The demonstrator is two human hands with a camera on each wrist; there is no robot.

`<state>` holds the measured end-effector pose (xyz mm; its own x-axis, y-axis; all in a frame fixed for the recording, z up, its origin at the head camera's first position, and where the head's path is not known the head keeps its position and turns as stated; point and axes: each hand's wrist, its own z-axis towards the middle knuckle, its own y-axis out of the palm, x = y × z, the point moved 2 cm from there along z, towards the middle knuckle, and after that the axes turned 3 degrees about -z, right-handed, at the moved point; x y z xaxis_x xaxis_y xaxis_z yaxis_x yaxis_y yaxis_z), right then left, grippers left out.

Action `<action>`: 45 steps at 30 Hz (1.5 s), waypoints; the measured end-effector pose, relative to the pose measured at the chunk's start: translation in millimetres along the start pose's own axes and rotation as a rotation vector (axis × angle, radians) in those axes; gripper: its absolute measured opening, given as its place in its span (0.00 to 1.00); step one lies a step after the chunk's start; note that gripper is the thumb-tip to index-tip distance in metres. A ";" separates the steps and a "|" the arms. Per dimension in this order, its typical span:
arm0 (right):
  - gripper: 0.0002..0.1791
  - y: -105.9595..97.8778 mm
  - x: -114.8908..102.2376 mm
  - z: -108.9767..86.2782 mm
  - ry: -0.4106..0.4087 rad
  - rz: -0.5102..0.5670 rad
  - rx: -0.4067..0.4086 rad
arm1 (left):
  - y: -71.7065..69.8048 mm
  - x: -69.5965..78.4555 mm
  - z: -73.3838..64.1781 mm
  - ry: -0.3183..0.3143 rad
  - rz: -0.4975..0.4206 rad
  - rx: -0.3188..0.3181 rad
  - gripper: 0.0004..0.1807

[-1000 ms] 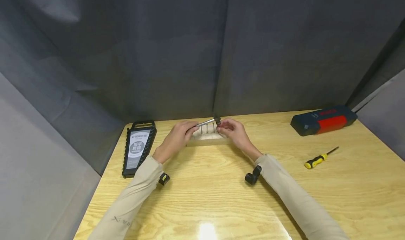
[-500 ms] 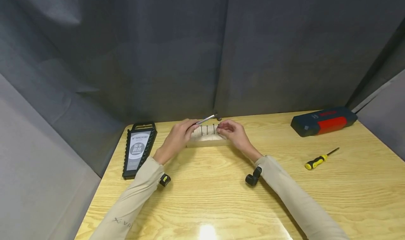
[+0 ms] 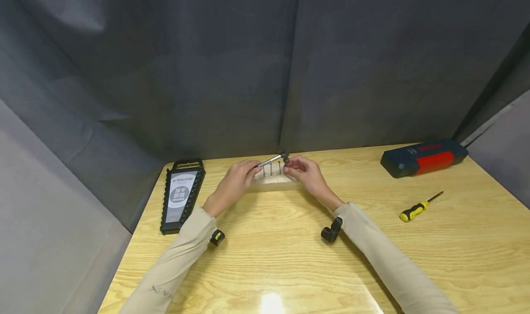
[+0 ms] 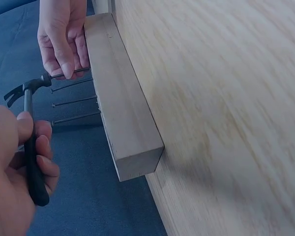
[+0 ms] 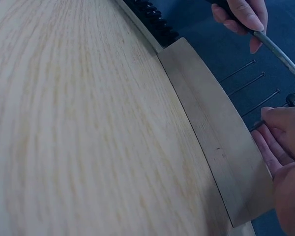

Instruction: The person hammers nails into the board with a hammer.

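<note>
My left hand grips a small claw hammer by its dark handle. Its metal shaft points right, toward my other hand. Thumb and fingers of my right hand pinch a nail standing on a pale wooden block. The hammer's striking face is at that nail's head; whether they touch I cannot tell. Three more nails, such as the middle nail, stand upright in a row in the block, left of the pinched one. My fingers partly hide the pinched nail.
The block lies near the far edge of the wooden table, before a dark curtain. A black wrench rack lies left. To the right are a yellow-black screwdriver and a dark blue and red case.
Half a second ago the hammer head was raised off the pinched nail; now it is down at the nail's head again, as one second ago. The right hand has stayed at the nail.
</note>
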<state>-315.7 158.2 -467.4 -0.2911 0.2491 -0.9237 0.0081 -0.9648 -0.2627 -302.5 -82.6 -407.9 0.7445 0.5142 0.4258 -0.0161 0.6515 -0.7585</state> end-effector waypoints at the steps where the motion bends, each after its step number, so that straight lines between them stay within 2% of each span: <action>1: 0.13 -0.2 -0.2 0.2 0.001 -0.001 0.001 | 0.1 -0.2 -0.1 -0.004 -0.004 0.006 0.11; 6: 0.13 -0.4 -0.2 -0.1 -0.005 -0.008 -0.005 | 2.7 -1.2 -1.3 -0.041 -0.043 0.014 0.11; 10: 0.13 -0.3 0.7 0.3 -0.013 0.006 -0.013 | 6.1 -2.4 -4.4 -0.114 -0.132 0.024 0.13; 13: 0.12 -0.1 1.7 1.2 -0.022 0.013 -0.015 | 8.0 -3.6 -6.6 -0.193 -0.285 0.050 0.15; 17: 0.12 0.3 1.4 1.4 -0.026 0.017 -0.017 | 7.7 -4.9 -7.2 -0.307 -0.556 0.106 0.16; 20: 0.11 0.5 0.3 1.2 -0.018 0.013 -0.015 | 5.8 -4.9 -5.6 -0.386 -0.739 0.116 0.17; 26: 0.13 -0.5 0.5 1.1 -0.026 -0.010 -0.022 | -0.6 -6.7 -7.0 -0.548 -1.066 0.005 0.20; 30: 0.13 -0.9 0.1 0.0 -0.027 -0.007 -0.030 | -6.1 -12.3 -11.7 -0.628 -1.193 -0.027 0.19; 34: 0.12 -0.8 -1.9 -0.9 -0.026 -0.004 -0.033 | -11.7 -18.4 -16.3 -0.681 -1.248 0.008 0.17; 41: 0.12 -0.4 1.2 0.9 -0.037 0.004 -0.032 | -25.0 -28.5 -25.7 -0.736 -1.105 0.074 0.24; 45: 0.13 -0.5 0.7 1.0 -0.026 -0.004 -0.033 | -26.5 -35.4 -31.3 -0.774 -1.106 0.092 0.24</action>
<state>-316.9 158.8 -467.7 -0.3159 0.2505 -0.9151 0.0383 -0.9604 -0.2761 -307.5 -135.6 -418.3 -0.1663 -0.1394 0.9762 0.2750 0.9441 0.1817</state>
